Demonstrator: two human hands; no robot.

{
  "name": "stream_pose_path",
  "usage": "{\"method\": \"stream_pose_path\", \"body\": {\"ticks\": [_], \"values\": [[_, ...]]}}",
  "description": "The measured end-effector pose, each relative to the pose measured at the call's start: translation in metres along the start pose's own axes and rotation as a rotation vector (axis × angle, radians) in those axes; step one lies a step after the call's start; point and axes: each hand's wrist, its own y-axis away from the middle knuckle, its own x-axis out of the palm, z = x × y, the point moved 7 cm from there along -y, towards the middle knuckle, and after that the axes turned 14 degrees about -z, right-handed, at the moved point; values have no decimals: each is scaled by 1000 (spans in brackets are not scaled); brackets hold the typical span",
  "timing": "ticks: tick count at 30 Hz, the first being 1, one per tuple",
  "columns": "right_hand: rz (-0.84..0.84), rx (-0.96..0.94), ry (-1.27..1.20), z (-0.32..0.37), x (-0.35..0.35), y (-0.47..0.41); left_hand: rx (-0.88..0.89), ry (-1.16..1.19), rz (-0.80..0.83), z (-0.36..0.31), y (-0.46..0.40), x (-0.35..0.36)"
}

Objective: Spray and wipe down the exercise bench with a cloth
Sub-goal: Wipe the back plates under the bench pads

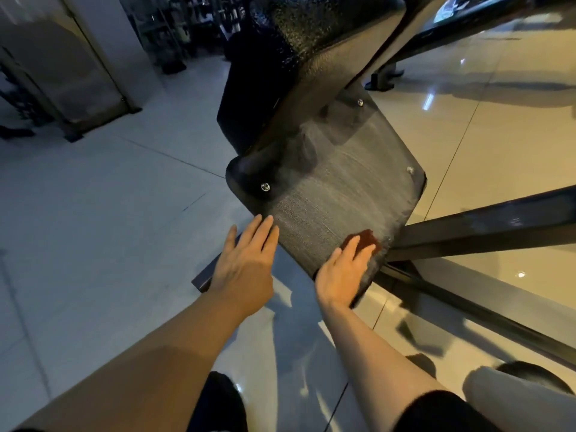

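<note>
a: head view, quick one. nearest, right hand (344, 272) lies flat, fingers straight and together, pressing a brown cloth (366, 240) onto the near right corner of the dark plate (330, 194). pressing, not pinching.

b: left hand?

a: left hand (246, 260) is open, fingers straight, tips at the plate's near left edge, holding nothing. can't tell whether it presses or just touches.

b: which way does the rest lie?

a: away and up-left from the cloth. plate's long axis runs from the hands toward the black padded bench (299, 57) that rises behind it. streaky wet sheen across the middle of the plate.

b: so next stroke?

a: my guess, push the cloth forward and leftward along that axis. right hand is the one on it, so it's the nearer. spray bottle not visible.
</note>
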Motion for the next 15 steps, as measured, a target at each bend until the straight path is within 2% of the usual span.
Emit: {"method": "stream_pose_path", "body": {"ticks": [2,5,8,10,13,15], "values": [[37,-150,-56,54,10,15,-35,3,1,2,1,-3],[196,-501,-187,129,34,40,-145,50,-65,19,0,-9],[236,-671,-165,139,38,34,-192,107,-156,29,-5,-15],[231,-612,-157,116,29,19,-173,133,-149,25,-10,-15],[137,-311,-100,81,18,-3,-119,129,-168,17,-11,-12],[109,-307,-115,94,21,0,-119,111,-212,17,-14,-15]]}}
